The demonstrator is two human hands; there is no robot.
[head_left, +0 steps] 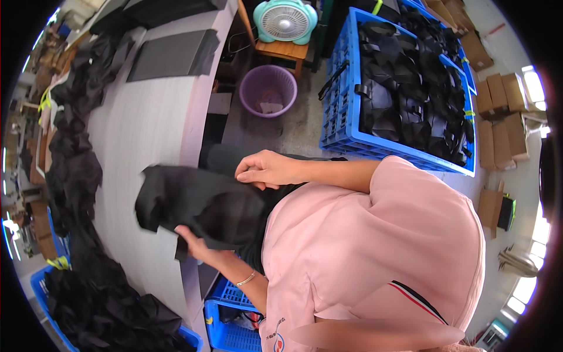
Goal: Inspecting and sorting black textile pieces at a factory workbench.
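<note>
A black fabric piece (205,199), folded and blurred by motion, lies over my lap and reaches past the edge of the pale table (146,123). My left hand (202,249), with a bracelet at the wrist, grips its near edge, thumb on top. Its fingers are partly hidden under the cloth. At the far edge of the piece my right hand (264,169) is closed, fingers curled inward. Whatever those fingers pinch cannot be made out. A small dark flap (181,249) hangs next to my left thumb.
Dark cloth (73,170) runs along the table's left side into a blue crate (193,338). Flat black panels (170,56) lie at the far end. A purple basket (243,97), a fan (285,22) on a stool and a blue crate of black pieces (346,126) stand beyond my right arm.
</note>
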